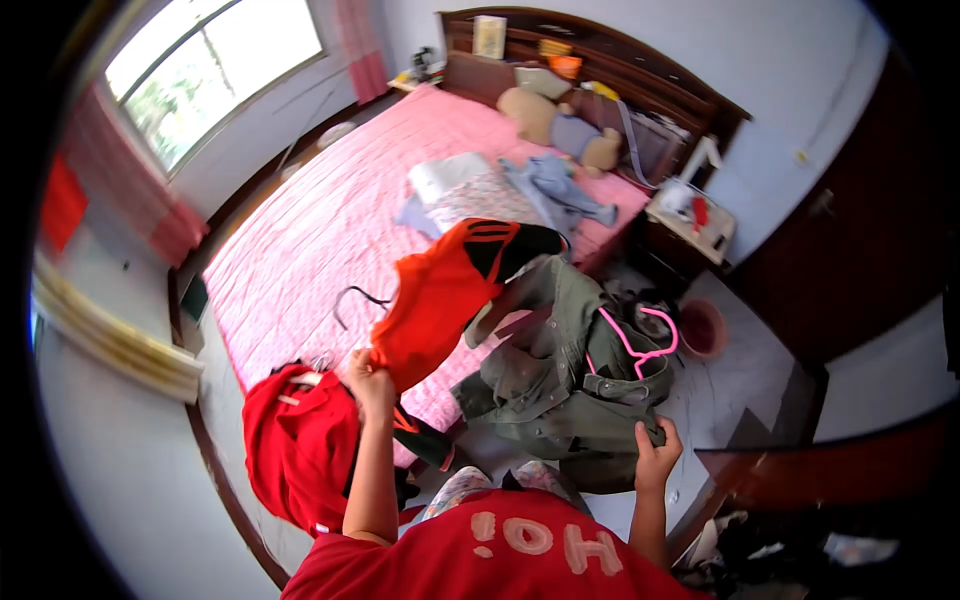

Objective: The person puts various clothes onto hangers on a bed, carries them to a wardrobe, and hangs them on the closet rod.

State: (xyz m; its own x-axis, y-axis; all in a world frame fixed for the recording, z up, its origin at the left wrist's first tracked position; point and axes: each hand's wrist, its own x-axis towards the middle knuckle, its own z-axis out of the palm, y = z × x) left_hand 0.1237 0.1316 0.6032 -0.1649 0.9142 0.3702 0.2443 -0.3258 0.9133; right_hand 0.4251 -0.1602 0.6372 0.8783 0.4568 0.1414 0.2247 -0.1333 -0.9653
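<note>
My left hand point(370, 382) is closed on the edge of an orange shirt point(430, 300) with black sleeves, held above the bed. A dark hanger hook point(358, 298) shows beside the shirt; whether it belongs to that shirt I cannot tell. On the other side, my right hand point(657, 455) grips the lower edge of an olive green jacket point(545, 375). A pink hanger point(640, 345) sits in the jacket, its hook sticking out to the right. Red clothing point(300, 440) with a pale hanger is bunched beside my left forearm.
Ahead is the bed with a pink quilt point(300, 240). Folded clothes point(470, 195), blue garments point(560, 185) and a teddy bear point(555, 130) lie on it. A nightstand point(690, 225) and a pink bucket point(703, 328) stand to the right. Dark wooden furniture point(830, 460) is near my right side.
</note>
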